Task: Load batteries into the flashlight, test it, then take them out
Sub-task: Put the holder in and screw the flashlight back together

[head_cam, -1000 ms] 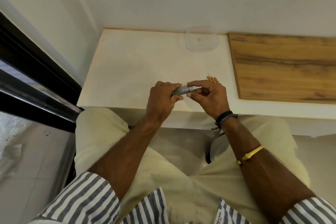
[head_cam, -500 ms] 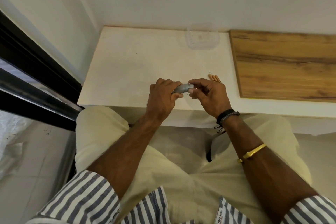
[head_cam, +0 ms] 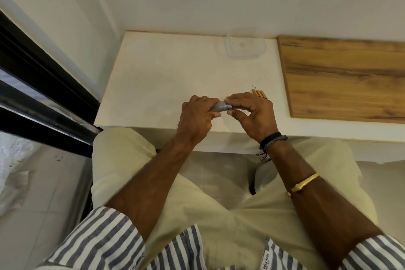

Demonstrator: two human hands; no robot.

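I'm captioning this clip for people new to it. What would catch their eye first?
Both hands meet over the white table's near edge: the left hand wraps a small grey flashlight, while the right hand pinches its end. Orange batteries lie just behind the right hand, beside a wooden board.

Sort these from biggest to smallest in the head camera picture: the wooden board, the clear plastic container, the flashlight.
1. wooden board, biggest by far.
2. clear plastic container.
3. flashlight, smallest, though the left hand and right hand hide part of it.
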